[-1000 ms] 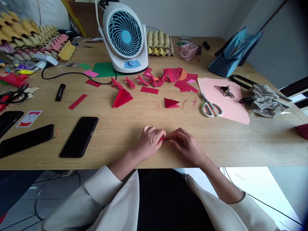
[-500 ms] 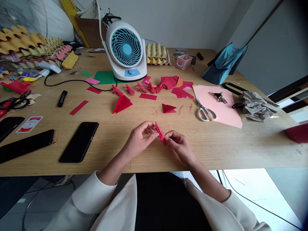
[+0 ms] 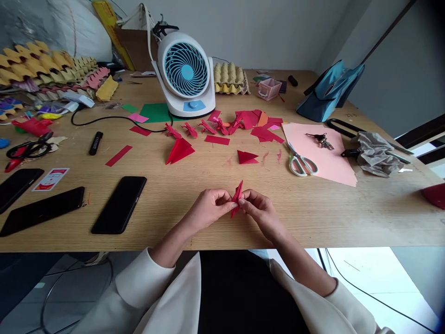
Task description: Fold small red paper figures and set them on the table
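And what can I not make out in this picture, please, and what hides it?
All in the head view:
The folded red paper: its middle is partly covered by the left hand and the right hand.
The small card: print too small to read.
The red thing: cut off by the right edge.

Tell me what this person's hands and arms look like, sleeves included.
The left grip and right grip are bare hands, no gloves showing. The left sleeve and right sleeve are plain off-white, stopping well short of the hands; the left one shows a wide cuff.
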Motion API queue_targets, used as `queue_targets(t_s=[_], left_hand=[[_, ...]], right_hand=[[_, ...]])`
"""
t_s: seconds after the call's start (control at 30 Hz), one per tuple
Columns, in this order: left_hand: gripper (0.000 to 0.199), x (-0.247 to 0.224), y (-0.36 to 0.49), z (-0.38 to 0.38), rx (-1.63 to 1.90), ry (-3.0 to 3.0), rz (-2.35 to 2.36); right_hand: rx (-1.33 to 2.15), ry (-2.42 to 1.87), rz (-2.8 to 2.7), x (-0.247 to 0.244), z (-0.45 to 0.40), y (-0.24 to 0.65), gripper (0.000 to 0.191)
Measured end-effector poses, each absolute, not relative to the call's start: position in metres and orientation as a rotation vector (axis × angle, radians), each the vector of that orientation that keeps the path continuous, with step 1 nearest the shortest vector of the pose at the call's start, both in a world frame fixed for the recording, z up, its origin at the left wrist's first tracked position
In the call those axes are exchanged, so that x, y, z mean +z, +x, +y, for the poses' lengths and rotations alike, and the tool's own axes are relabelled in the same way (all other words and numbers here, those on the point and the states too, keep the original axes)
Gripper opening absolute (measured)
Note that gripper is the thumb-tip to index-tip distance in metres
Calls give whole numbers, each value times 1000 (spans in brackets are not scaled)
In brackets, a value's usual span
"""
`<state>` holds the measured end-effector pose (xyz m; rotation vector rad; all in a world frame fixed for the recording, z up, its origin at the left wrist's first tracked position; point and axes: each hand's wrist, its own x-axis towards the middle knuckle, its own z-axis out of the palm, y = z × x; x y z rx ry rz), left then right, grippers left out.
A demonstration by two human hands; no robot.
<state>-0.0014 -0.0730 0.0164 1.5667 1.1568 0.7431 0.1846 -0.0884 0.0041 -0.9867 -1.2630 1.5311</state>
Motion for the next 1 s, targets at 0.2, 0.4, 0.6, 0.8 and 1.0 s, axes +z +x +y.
queue_targets(t_s=[0.2,0.4,0.6,0.8,1.0], left_hand=[[26,16,3,-74,795,1439,1106],[28,11,8,-82,899,1369,1120],[27,13,4,-82,844,1611,1188],[18,14,2,-83,855,1499,1089],[18,17,4,-86,909,1499,1087]], right_hand=[[1496,-1028,-1192,1,-88,180,33],[1441,-971,-1145,-4,-92,174,27],[1508,-935,-1218,-7,-91,178,26],[1488,-916,-1189,-14,-90,180,24],[1453,-895,-1165,-14,-93,177,24]])
